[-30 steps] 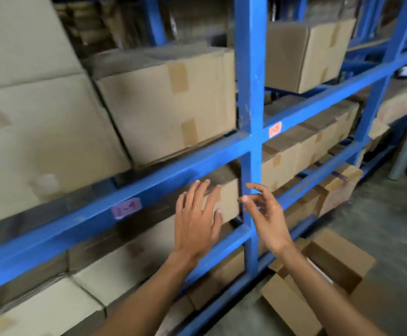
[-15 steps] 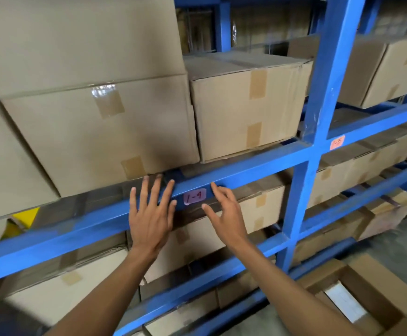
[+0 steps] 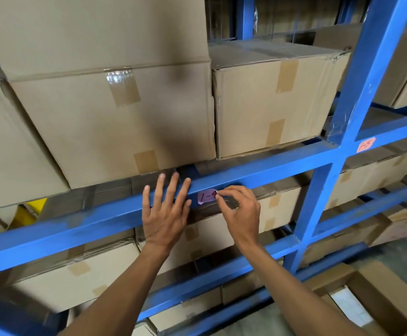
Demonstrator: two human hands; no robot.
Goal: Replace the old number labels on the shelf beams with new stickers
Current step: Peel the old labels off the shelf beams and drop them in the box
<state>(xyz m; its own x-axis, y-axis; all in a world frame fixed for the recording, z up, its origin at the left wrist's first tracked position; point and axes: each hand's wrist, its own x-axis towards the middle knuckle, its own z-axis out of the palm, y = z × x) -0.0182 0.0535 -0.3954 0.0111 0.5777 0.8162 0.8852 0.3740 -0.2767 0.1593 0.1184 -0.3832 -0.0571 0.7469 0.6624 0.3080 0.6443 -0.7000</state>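
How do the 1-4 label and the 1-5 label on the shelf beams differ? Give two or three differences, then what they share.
The 1-4 label is pink; the 1-5 label is orange. The right hand pinches the 1-4 label's right edge, which seems to be lifting, while the 1-5 label lies flat and untouched. The 1-4 label sits mid-beam; the 1-5 label sits just right of the blue upright. Both are handwritten stickers on blue beams.

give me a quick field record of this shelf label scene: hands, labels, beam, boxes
left hand: flat, fingers spread, pressing on the blue beam
right hand: fingertips pinching the right edge of the pink 1-4 label
pink 1-4 label: on the beam face, right edge lifting
orange 1-5 label: on the next beam right of the blue upright, untouched
cardboard boxes: taped, on the shelf above the beam
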